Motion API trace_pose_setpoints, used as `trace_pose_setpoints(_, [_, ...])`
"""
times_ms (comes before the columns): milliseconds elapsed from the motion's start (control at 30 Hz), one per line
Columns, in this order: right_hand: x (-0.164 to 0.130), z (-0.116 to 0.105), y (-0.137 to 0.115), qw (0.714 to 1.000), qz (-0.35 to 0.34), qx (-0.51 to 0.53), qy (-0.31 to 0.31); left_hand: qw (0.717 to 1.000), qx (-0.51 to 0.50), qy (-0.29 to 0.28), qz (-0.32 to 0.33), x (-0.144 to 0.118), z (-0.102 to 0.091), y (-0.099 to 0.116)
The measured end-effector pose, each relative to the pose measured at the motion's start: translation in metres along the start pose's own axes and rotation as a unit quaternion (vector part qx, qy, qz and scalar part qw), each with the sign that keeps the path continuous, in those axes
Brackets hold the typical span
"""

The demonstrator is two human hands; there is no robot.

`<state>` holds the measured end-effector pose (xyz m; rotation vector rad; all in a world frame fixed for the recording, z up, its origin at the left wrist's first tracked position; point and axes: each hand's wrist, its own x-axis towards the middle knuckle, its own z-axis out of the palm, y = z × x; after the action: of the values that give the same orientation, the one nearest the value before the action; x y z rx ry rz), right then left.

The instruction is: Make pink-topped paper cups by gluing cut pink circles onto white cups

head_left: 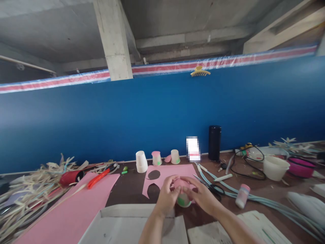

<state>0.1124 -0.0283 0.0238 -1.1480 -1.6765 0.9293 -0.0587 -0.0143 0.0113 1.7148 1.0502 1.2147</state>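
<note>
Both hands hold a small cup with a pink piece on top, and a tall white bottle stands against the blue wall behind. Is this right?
One detail is wrong: the tall bottle against the blue wall is black, not white, as the head view shows. The rest holds: the left hand and right hand hold a small cup with a pink piece on top.

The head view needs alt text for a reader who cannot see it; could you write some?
Both hands, left hand and right hand, press a pink paper circle onto a small cup over a cluttered brown table, with a cut pink sheet and scissors nearby.
</note>
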Motion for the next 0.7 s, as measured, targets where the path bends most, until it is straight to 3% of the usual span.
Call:
trace_pose_setpoints(467, [-0.001,-0.003,0.0,0.999,0.035,0.016,-0.013,1.0,0.016,-0.005,-0.011,-0.002,-0.002,0.004])
trace_pose_setpoints(700, [-0.003,-0.002,0.01,1.0,0.002,-0.008,0.009,0.999,0.044,-0.007,0.011,-0.002,-0.001,0.006])
